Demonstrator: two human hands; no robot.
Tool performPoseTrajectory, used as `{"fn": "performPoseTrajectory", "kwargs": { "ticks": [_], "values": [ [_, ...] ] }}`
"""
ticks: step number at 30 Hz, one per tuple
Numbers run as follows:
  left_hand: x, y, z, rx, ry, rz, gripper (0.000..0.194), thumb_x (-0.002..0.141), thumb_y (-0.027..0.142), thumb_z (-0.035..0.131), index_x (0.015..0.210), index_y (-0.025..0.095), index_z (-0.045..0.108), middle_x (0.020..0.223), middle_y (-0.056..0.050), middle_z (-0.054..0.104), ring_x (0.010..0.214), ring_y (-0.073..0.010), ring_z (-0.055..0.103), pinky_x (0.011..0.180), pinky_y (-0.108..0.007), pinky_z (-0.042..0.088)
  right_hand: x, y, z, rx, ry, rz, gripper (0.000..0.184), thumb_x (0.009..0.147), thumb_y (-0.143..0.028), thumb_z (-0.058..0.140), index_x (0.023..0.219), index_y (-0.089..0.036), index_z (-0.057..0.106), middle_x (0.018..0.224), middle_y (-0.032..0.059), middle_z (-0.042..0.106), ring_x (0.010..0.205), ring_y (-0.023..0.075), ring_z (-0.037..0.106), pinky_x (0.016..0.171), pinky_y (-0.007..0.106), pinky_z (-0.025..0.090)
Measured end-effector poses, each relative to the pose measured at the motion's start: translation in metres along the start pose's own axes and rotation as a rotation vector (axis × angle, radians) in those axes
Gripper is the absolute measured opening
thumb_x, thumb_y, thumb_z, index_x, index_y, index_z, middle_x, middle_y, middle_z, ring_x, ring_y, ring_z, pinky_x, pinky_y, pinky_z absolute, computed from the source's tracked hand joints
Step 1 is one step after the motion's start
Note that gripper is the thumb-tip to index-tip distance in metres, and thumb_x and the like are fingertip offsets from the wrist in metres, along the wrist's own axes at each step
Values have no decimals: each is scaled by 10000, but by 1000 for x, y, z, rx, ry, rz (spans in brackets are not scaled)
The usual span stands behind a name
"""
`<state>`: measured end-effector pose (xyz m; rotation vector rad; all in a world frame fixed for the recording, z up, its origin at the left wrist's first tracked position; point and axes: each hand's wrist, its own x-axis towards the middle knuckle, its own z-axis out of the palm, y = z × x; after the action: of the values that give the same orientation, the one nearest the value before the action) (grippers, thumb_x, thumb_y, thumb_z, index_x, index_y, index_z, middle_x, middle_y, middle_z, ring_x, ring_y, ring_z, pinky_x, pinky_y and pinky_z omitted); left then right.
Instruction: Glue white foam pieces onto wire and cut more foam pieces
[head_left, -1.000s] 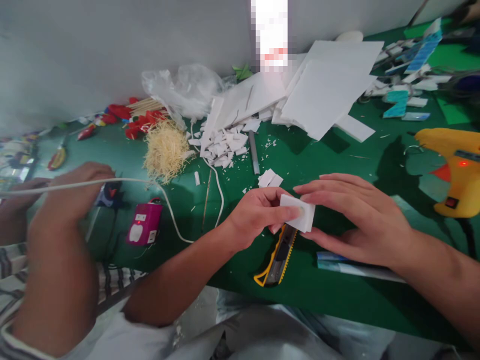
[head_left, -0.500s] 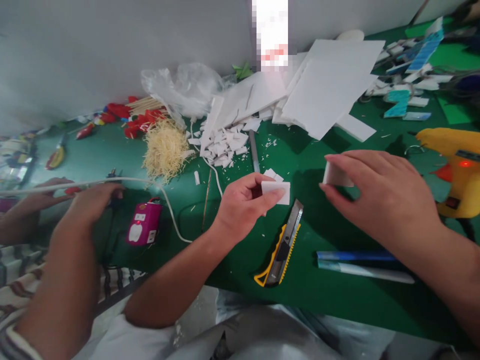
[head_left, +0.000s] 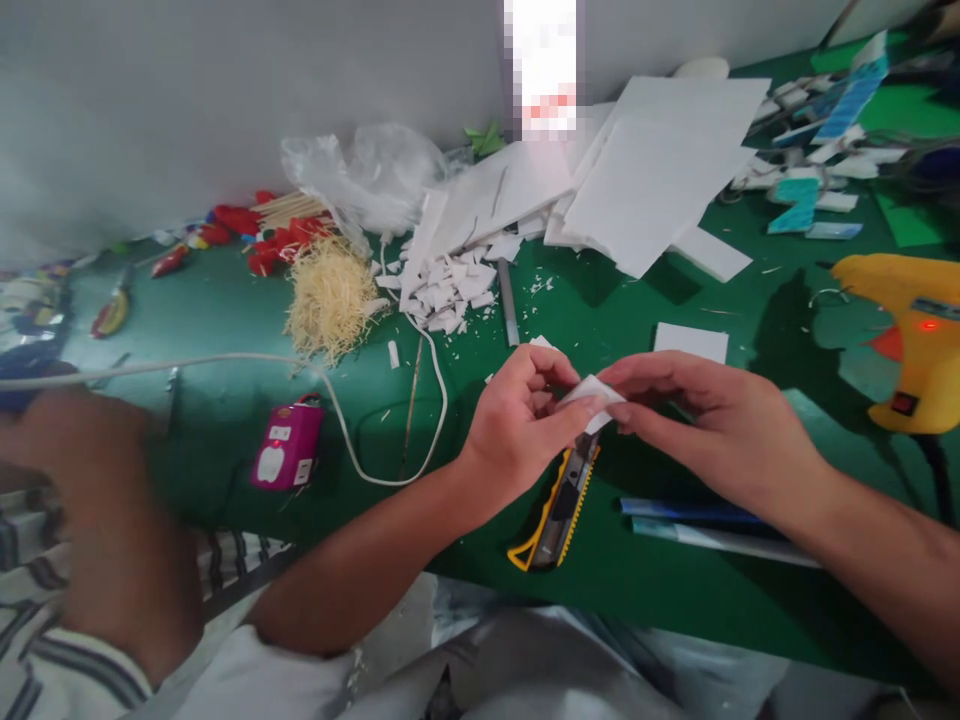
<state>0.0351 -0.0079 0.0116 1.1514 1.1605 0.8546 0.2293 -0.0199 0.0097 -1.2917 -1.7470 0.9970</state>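
Observation:
A small white foam board piece [head_left: 592, 402] is pinched between my left hand [head_left: 517, 430] and my right hand [head_left: 697, 420], tilted with one corner up. Thumbs and fingertips of both hands press on it. Just beneath lies a yellow-handled utility knife [head_left: 559, 515], its blade end partly hidden by the hands. Another white foam square [head_left: 691, 342] lies flat on the table behind my right hand. Below my right wrist are two blue and pale strips [head_left: 690, 520], partly covered by the forearm.
Large white foam sheets [head_left: 667, 160] and a heap of scraps [head_left: 454, 290] lie at the back. A yellow hot glue gun [head_left: 907, 330] stands right, its light red. Left are wood shavings [head_left: 330, 295], a magenta power adapter [head_left: 287, 445], a white cord [head_left: 345, 440] and another person's blurred arm [head_left: 112, 500].
My right hand has put a foam square down on the table and moved left to grip the piece in my left hand. The other person's arm has shifted left.

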Motion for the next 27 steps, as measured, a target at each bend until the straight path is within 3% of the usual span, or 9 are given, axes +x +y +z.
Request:
{"fn": "performPoseTrajectory", "kwargs": {
  "ticks": [4, 7, 10, 13, 16, 19, 21, 23, 27],
  "values": [
    [-10, 10, -6, 470, -12, 122, 367, 784, 426, 807, 787, 216, 506, 728, 60, 575, 490, -50, 405, 497, -224, 307, 3, 6, -8, -144, 114, 63, 151, 907, -313, 668, 976, -260, 792, 789, 0, 784, 581, 154, 677, 514, 285, 544],
    [-23, 18, -3, 1020, -160, 59, 505, 705, 528, 891, 740, 217, 495, 643, 55, 540, 530, -107, 482, 531, -248, 249, 6, 15, -16, -302, 171, 53, 168, 900, -272, 652, 972, -267, 804, 710, -16, 747, 489, 135, 591, 449, 284, 463],
    [-35, 23, 4, 1357, -347, -60, 384, 790, 499, 836, 898, 223, 592, 777, -13, 685, 637, -225, 668, 526, -284, 192, 8, 23, -18, -400, 179, 21, 195, 907, -274, 631, 986, -267, 810, 713, -13, 739, 459, 128, 544, 434, 297, 425],
    [-42, 27, 5, 1468, -438, -95, 173, 902, 328, 692, 1031, 234, 628, 862, -30, 753, 700, -268, 744, 509, -300, 232, 8, 25, -16, -423, 150, -26, 195, 908, -295, 634, 976, -255, 812, 793, 6, 750, 498, 125, 568, 455, 295, 459],
    [-48, 29, -7, 1511, -329, 30, 195, 872, 213, 600, 1061, 233, 639, 782, -3, 757, 624, -256, 734, 476, -315, 311, 5, 22, -15, -487, 165, -80, 211, 909, -327, 657, 1032, -231, 799, 956, 42, 756, 544, 117, 603, 500, 297, 523],
    [-52, 27, -21, 1487, -85, 365, 373, 855, 152, 515, 1212, 196, 614, 824, 3, 777, 601, -223, 717, 515, -334, 454, 0, 17, -14, -677, 165, -158, 280, 917, -385, 668, 1119, -215, 765, 1077, 88, 747, 608, 153, 646, 515, 332, 533],
    [-52, 24, -25, 1466, 2, 507, 419, 890, 125, 469, 1292, 167, 580, 881, -7, 785, 641, -197, 721, 567, -328, 516, -3, 15, -13, -792, 157, -220, 290, 925, -392, 657, 1115, -196, 755, 1079, 116, 744, 705, 214, 698, 523, 357, 526],
    [-50, 19, -25, 1461, 16, 562, 402, 927, 119, 451, 1307, 151, 577, 868, -6, 772, 666, -184, 717, 593, -318, 537, -5, 16, -10, -844, 135, -257, 265, 940, -360, 625, 1080, -179, 760, 1060, 128, 743, 780, 248, 722, 546, 369, 536],
    [-42, 12, -20, 1466, 7, 597, 368, 964, 119, 435, 1283, 135, 617, 825, -7, 729, 684, -182, 710, 597, -313, 541, -5, 20, -5, -775, 50, -272, 247, 949, -323, 597, 1070, -192, 768, 1050, 91, 759, 756, 198, 707, 564, 337, 557]
  ]
}}
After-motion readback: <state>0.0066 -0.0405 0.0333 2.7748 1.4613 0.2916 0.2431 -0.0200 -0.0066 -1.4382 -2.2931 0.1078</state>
